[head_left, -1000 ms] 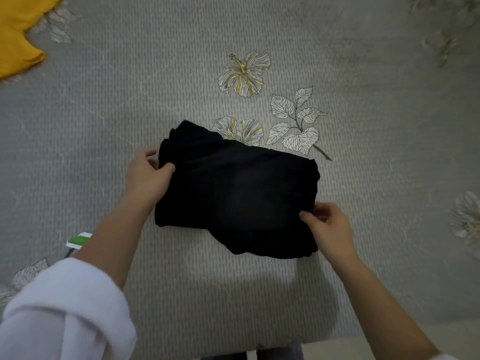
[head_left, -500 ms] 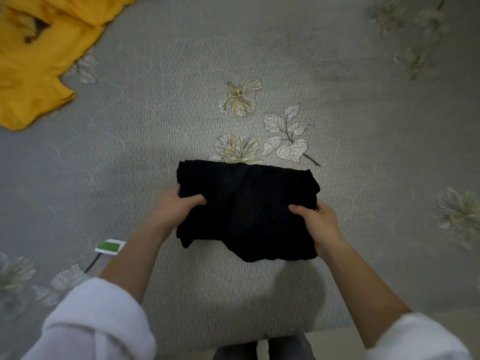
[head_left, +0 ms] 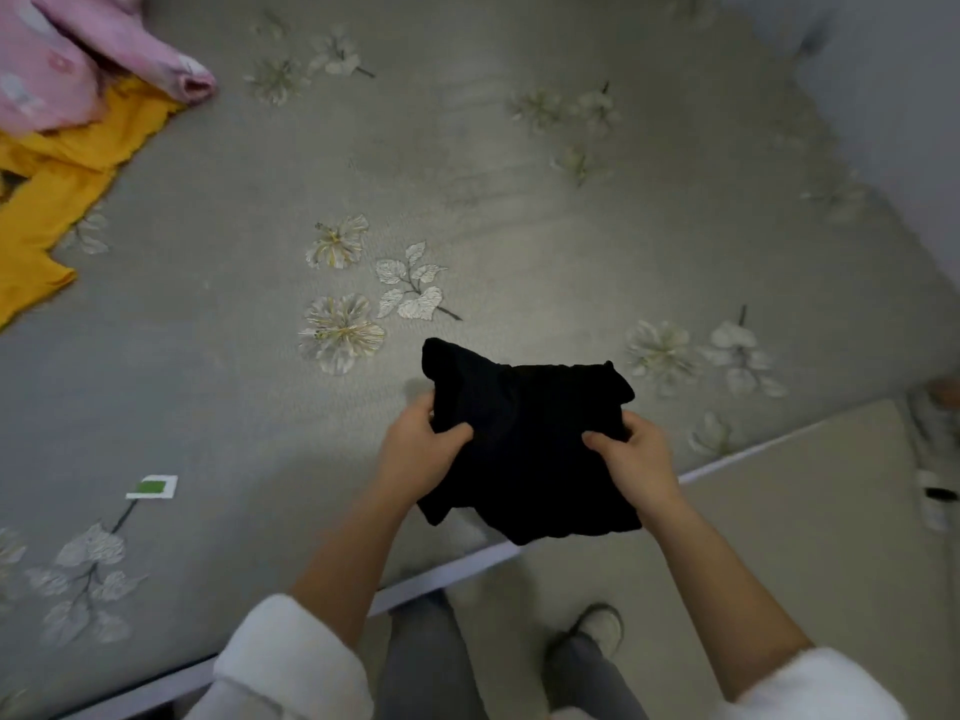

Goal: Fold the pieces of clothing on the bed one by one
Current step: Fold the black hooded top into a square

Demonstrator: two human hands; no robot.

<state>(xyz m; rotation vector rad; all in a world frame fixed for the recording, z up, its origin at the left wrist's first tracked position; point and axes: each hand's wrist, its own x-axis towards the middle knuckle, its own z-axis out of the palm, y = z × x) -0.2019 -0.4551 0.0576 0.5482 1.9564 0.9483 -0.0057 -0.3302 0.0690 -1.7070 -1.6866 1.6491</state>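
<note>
A folded black garment hangs in the air over the near edge of the bed, held from both sides. My left hand grips its left edge with the thumb on top. My right hand grips its right edge the same way. A loose corner of the cloth droops below my hands. At the far left of the bed lie a yellow garment and a pink patterned garment, both unfolded.
The grey bedspread has printed flowers. A small green and white tag lies on the bed at the left. Beige floor lies at the lower right, with my legs and shoes below and a shoe at the right edge.
The black garment has been lifted off the bed and carried toward the bed's edge on the right. The view has swung, and the floor, the pink garment and my feet have come into sight.
</note>
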